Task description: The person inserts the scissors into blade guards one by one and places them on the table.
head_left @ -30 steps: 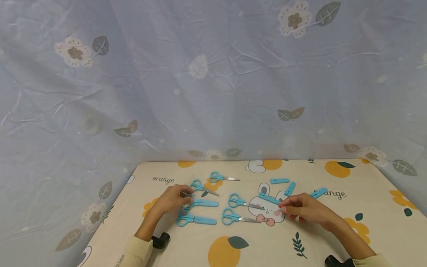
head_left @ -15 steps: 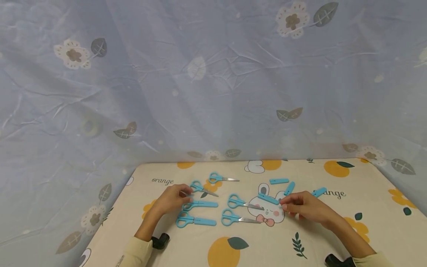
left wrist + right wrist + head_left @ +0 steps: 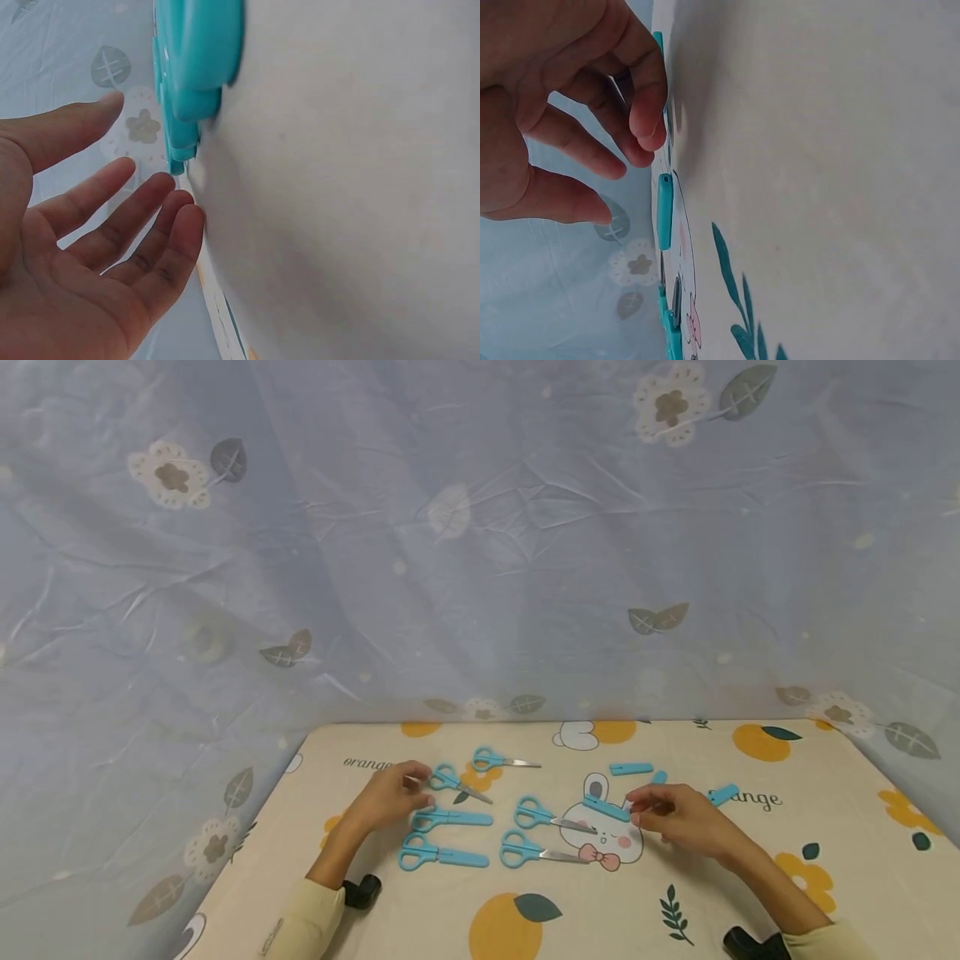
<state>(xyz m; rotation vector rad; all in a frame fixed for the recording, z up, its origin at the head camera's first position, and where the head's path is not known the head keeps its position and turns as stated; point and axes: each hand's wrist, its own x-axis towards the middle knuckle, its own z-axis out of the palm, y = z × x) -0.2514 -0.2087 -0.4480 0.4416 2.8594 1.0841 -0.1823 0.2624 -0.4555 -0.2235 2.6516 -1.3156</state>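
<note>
- Left of the rabbit print (image 3: 619, 833), your left hand (image 3: 388, 797) is hovering by the handles of two capped scissors (image 3: 465, 819) (image 3: 462, 857); the left wrist view is showing what the head view is hiding: a bare palm, fingers spread, thumb well apart, gripping nothing. Whether the fingertips are touching a handle, you cannot tell.
- Your right hand (image 3: 682, 818) is hanging at the rabbit print's right edge; the right wrist view is revealing loosely bent fingers, the thumb standing clear, nothing pinched, and a loose cap (image 3: 664, 211) lying apart from them.
- Only the head view is laying everything out: two uncapped scissors (image 3: 531, 812) (image 3: 517, 849) are pointing their blades onto the rabbit print, two more (image 3: 487, 760) (image 3: 446, 777) are lying beyond it to the left.
- Of four blue caps, one is crossing the rabbit print's top; three (image 3: 632, 769) (image 3: 659, 777) (image 3: 723, 794) are lying beyond it and rightward, one partly hidden by your hand.
- Around the rabbit print, a cream tablecloth (image 3: 600, 918) is displaying oranges, leaves and lettering.
- Behind it, a creased blue-grey curtain (image 3: 480, 610) with flowers is hanging.
</note>
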